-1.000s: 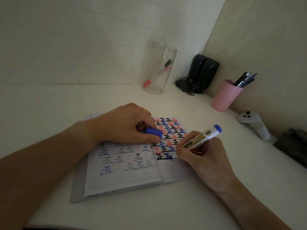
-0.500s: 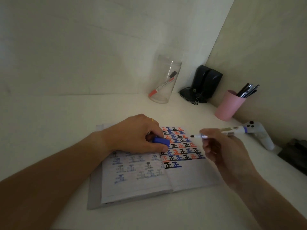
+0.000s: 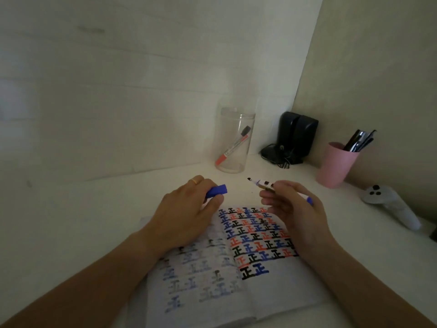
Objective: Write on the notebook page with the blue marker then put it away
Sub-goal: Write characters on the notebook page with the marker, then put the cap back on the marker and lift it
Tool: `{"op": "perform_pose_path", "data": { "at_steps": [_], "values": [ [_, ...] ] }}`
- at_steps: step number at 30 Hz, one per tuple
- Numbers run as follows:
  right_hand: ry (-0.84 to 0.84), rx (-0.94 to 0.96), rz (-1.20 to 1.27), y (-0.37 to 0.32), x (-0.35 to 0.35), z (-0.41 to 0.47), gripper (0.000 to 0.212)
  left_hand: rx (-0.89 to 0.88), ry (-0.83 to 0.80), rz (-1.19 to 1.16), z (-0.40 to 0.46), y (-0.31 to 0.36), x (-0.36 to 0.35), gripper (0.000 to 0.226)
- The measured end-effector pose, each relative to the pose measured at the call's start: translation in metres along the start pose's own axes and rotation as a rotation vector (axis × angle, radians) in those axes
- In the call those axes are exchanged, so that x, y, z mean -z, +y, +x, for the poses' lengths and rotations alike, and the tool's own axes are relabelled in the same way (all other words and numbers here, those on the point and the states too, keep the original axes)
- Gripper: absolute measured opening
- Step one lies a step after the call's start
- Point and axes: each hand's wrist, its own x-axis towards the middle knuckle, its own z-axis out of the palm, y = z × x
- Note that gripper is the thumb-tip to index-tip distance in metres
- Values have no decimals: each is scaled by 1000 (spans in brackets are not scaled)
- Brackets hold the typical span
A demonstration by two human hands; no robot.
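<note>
An open notebook (image 3: 272,294) lies on the white desk, its right page filled with rows of black, red and blue characters. My right hand (image 3: 293,209) holds the uncapped blue marker (image 3: 264,184) above the page's top edge, tip pointing left. My left hand (image 3: 186,211) is raised beside it and pinches the blue cap (image 3: 217,191), whose open end faces the marker tip a short gap away.
A clear jar (image 3: 234,143) with a red marker inside stands at the back. Right of it are black speakers (image 3: 295,138), a pink cup (image 3: 335,164) of pens and a white controller (image 3: 392,204) near the right wall.
My right hand lifted the marker off the page and turned its tip to the left. My left hand rose off the notebook with the cap, toward the tip.
</note>
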Motion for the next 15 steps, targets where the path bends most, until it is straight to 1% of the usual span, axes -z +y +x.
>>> {"op": "perform_pose_path", "data": {
  "at_steps": [3,6,7,11,15],
  "values": [
    [0,42,-12,2,7,-2,12,-3,-17,22,0,2,3,21],
    [-11,68,-6,3,8,-4,29,-25,-43,47,-1,3,4,23],
    [-22,77,-19,3,8,-4,29,-34,-50,48,-1,3,4,23],
    [-55,88,-47,5,7,-5,8,-62,-65,48,-1,6,5,25],
    [-87,76,-61,4,4,-8,9,-101,-76,43,-2,9,6,26]
  ]
}}
